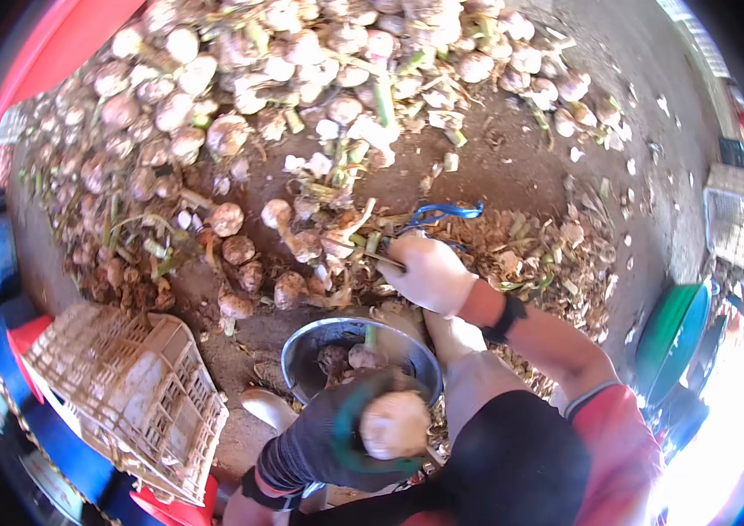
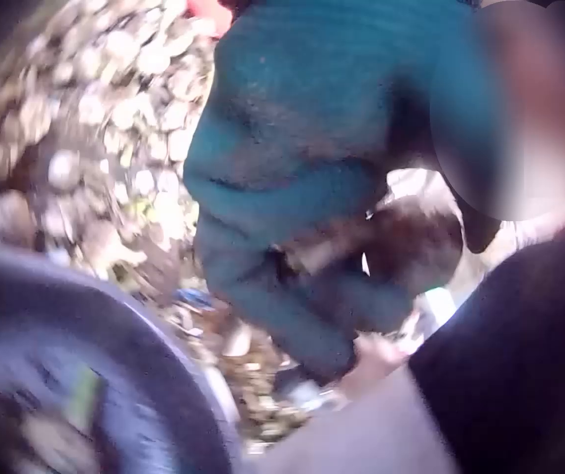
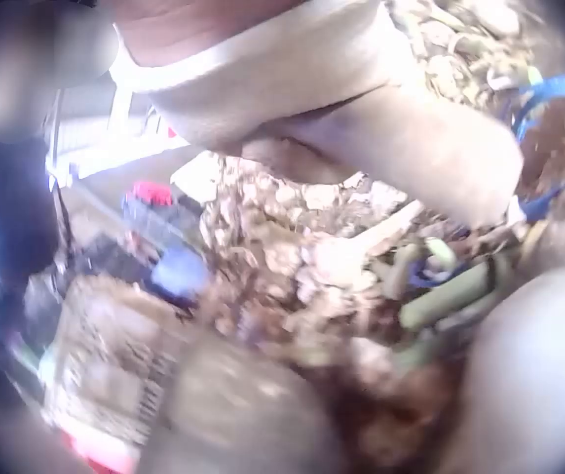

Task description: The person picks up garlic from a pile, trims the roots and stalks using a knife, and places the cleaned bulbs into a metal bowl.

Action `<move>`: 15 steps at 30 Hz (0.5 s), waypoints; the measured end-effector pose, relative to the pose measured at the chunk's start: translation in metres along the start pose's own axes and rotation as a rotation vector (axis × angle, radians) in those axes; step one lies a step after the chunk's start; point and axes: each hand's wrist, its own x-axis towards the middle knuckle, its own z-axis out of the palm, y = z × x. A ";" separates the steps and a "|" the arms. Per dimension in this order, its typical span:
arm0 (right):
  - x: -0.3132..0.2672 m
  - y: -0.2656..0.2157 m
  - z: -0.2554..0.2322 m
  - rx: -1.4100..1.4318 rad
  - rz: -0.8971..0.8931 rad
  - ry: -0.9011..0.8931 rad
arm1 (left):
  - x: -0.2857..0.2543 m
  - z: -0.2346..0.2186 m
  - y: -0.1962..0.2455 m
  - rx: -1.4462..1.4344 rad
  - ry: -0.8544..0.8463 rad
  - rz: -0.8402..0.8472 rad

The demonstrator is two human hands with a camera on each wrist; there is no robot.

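A dark and teal glove covers the left hand (image 1: 346, 434), which is over the near side of a metal bucket (image 1: 433, 368). A pale, round garlic bulb (image 1: 395, 424) lies against its palm side; in the left wrist view the gloved fingers (image 2: 302, 306) curl round a bulb (image 2: 420, 247) and its stem (image 2: 332, 247). The right hand (image 1: 432, 273), in a white glove, is beyond the bucket and grips a thin, blade-like tool (image 1: 381, 256). In the right wrist view the white glove (image 3: 401, 138) hides most of that grip.
Garlic bulbs (image 1: 227, 136) cover the ground ahead and to the left. Cut stems and dry scraps (image 1: 556, 254) lie at the right, with a blue strap (image 1: 446, 210) beside the right hand. A plastic crate (image 1: 135, 386) stands left of the bucket, a green basin (image 1: 670, 333) far right.
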 end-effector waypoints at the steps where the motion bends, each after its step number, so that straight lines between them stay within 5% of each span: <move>1: -0.004 -0.006 -0.013 0.005 -0.055 0.055 | 0.000 -0.001 0.008 0.038 -0.113 -0.083; 2: -0.004 -0.010 -0.019 0.070 0.007 0.042 | 0.002 -0.003 0.005 0.034 -0.127 -0.084; 4: 0.010 -0.020 -0.030 0.133 0.046 0.034 | 0.004 -0.018 -0.015 0.583 -0.283 -0.117; 6: 0.012 -0.033 -0.033 0.386 0.048 0.100 | -0.003 -0.031 -0.037 0.771 0.080 -0.256; 8: 0.013 -0.037 -0.036 0.321 -0.043 0.153 | 0.007 -0.051 -0.079 1.033 0.206 -0.210; 12: 0.011 -0.039 -0.036 0.261 -0.118 0.155 | 0.015 -0.066 -0.149 1.029 0.159 -0.195; 15: 0.002 -0.029 -0.027 0.226 -0.147 0.147 | 0.030 -0.068 -0.158 0.766 0.153 -0.423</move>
